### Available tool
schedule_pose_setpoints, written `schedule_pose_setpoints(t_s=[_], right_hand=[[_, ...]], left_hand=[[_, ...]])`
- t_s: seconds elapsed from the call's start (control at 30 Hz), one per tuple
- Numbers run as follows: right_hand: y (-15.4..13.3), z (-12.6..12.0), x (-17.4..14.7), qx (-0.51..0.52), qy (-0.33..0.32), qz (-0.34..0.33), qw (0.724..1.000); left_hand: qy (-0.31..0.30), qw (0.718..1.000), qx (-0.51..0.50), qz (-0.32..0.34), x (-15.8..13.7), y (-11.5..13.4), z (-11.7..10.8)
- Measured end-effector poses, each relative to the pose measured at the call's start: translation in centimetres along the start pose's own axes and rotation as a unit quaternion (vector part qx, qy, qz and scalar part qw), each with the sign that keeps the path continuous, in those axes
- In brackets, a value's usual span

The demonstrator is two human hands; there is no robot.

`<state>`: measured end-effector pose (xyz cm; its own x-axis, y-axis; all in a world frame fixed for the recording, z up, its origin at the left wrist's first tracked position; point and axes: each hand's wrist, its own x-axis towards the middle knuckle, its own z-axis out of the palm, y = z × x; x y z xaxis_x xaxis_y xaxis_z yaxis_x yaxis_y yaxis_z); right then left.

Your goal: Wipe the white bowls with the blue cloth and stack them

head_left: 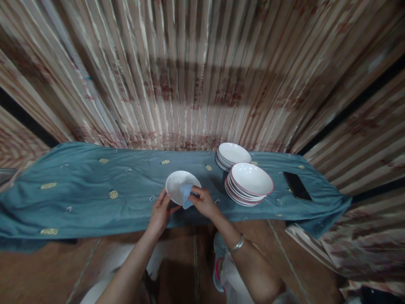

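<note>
A white bowl (173, 182) is tilted over the front half of the cloth-covered table, its inside facing me. My left hand (160, 211) grips its lower left rim, thumb on the near side and fingers underneath. In my right hand (202, 200) a light blue cloth (186, 195) is pinched, and it lies against the inside of the bowl at the right. To the right stands a stack of white bowls with red rims (252, 179). Behind that stack is another stack of white dishes with dark rims (233, 153).
A teal tablecloth (88, 190) with yellow pineapple prints covers the long table. A black phone (297, 185) lies flat near the right end. Pleated patterned curtains (190, 84) hang behind and at both sides, with dark poles at the corners. Tiled floor (180, 261) shows below the front edge.
</note>
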<state>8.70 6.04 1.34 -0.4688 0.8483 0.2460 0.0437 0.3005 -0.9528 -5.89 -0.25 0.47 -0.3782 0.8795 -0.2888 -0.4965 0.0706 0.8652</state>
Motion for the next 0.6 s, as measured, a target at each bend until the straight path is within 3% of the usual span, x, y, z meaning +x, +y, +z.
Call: schedule_pose_setpoints(t_s=[0.17, 0.33, 0.4, 0.5, 0.6], right_hand=[[0.4, -1.3, 0.4, 0.066, 0.113, 0.044, 0.99], [0.2, -2.0, 0.6, 0.179, 0.193, 0.114, 0.958], [0.2, -2.2, 0.8, 0.235, 0.21, 0.127, 0.941], [0.3, -2.4, 1.2, 0.297, 0.216, 0.129, 0.921], [0.3, -2.3, 1.3, 0.302, 0.213, 0.13, 0.92]], left_hand=[[0.027, 0.997, 0.047, 0.046, 0.5, 0.3, -0.9], [0.064, 0.98, 0.169, 0.082, 0.6, 0.2, -2.4], [0.069, 0.953, 0.258, 0.142, 0.3, 0.0, -2.8], [0.042, 0.882, 0.387, 0.264, -0.3, -0.4, -2.8], [-0.054, 0.803, 0.494, 0.328, -0.6, -0.9, -2.3]])
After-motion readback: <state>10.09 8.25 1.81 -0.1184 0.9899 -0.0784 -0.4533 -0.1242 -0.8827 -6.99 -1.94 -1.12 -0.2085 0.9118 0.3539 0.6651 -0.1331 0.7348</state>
